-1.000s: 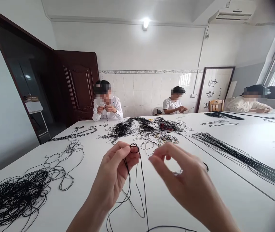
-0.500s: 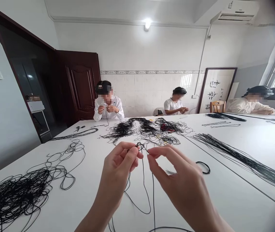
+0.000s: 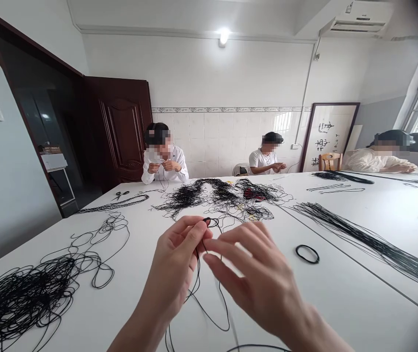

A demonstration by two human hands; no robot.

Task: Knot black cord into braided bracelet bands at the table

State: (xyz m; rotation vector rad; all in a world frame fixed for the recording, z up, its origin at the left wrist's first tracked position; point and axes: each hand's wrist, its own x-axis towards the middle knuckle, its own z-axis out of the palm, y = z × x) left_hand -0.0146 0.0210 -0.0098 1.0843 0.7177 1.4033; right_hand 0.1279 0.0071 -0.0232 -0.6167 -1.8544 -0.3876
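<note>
The left hand's grip [image 3: 174,266] hides where the black cord [image 3: 207,221] passes through its fingers, so any knot there cannot be made out, and the right hand's grip [image 3: 258,278] blocks the view of the cord's path behind it. The forearms [image 3: 131,332] and the cord's lower loops run off the bottom edge. The black cord tangle [image 3: 21,303] is cut off at the near left of the surface [image 3: 341,303], the cord bundle [image 3: 388,252] runs past the right edge, and the red item [image 3: 253,194] in the far tangle is too small to tell.
</note>
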